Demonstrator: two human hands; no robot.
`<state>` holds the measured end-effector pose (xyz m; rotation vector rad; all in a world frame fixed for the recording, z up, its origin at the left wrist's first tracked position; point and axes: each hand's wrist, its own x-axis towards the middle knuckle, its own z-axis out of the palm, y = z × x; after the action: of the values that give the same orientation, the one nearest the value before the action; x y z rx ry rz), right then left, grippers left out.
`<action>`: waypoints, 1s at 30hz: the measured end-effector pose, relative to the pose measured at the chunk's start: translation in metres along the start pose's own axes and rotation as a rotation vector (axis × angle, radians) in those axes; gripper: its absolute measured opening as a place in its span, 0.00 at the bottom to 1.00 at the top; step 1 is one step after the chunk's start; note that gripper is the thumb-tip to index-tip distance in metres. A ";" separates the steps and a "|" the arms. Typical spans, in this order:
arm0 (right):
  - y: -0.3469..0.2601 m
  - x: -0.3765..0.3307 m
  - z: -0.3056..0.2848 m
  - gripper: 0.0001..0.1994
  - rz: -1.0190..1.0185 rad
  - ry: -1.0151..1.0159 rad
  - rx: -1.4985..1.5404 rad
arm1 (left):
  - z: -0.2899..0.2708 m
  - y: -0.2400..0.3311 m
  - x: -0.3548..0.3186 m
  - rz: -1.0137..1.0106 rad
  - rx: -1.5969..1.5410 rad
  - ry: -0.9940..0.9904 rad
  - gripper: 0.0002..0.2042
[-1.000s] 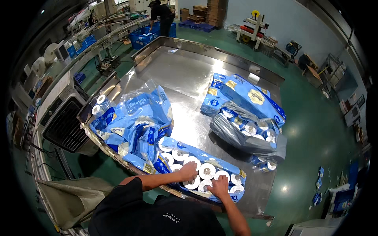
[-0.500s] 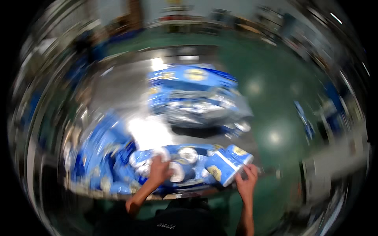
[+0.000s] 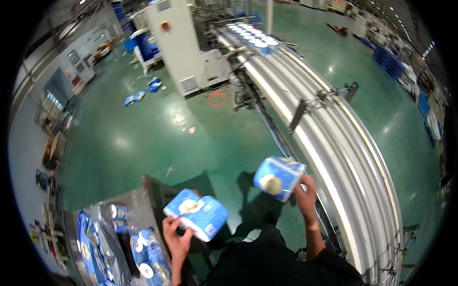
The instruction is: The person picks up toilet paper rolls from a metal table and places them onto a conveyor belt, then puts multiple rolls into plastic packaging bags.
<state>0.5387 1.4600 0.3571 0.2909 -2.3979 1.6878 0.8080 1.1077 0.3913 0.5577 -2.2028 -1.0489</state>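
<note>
My left hand grips the near left edge of a blue plastic-wrapped pack of paper rolls, with yellowish round print on its top. This pack hangs over the floor beside the metal table's corner. A second blue pack of paper rolls is pinched at its right side by my right hand. It is held tilted, close to the near side of the conveyor. Both packs are in the air, apart from each other. Fingers behind the packs are partly hidden.
The metal table at lower left bears more blue packs and grey plastic film. Rows of white-topped rolls stand on the conveyor's far end, near a white machine cabinet. Blue scraps lie on the green floor.
The view has swung right from the table to the conveyor. My left hand, earlier at the rolls on the table, now holds a pack in the air. My right hand still holds a pack.
</note>
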 end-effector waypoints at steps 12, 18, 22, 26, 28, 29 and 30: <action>0.154 0.061 -0.377 0.17 0.380 0.979 -0.070 | 0.494 0.310 0.125 0.408 -0.329 -1.175 0.24; 0.212 0.056 -0.471 0.27 0.641 0.793 -0.327 | 0.648 0.335 0.095 0.634 -0.149 -1.350 0.22; 0.212 0.081 -0.473 0.33 0.801 0.528 -0.865 | 0.680 0.312 0.093 0.875 0.200 -1.024 0.24; 0.256 0.100 -0.472 0.38 0.628 0.401 -1.307 | 0.685 0.277 0.090 0.814 -0.062 -0.647 0.19; 0.242 0.120 -0.433 0.36 0.589 0.394 -1.295 | 0.634 0.252 0.085 1.053 -0.280 -0.289 0.11; 0.245 0.114 -0.430 0.34 0.405 0.477 -1.282 | 0.601 0.248 0.072 0.886 -0.143 -0.478 0.11; 0.206 0.132 -0.368 0.35 0.191 0.485 -1.241 | 0.550 0.216 0.070 0.794 -0.177 -0.457 0.13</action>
<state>0.3732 1.8688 0.3277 -0.4832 -2.5621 0.0298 0.3540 1.4863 0.3207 -0.6621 -2.3283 -0.9538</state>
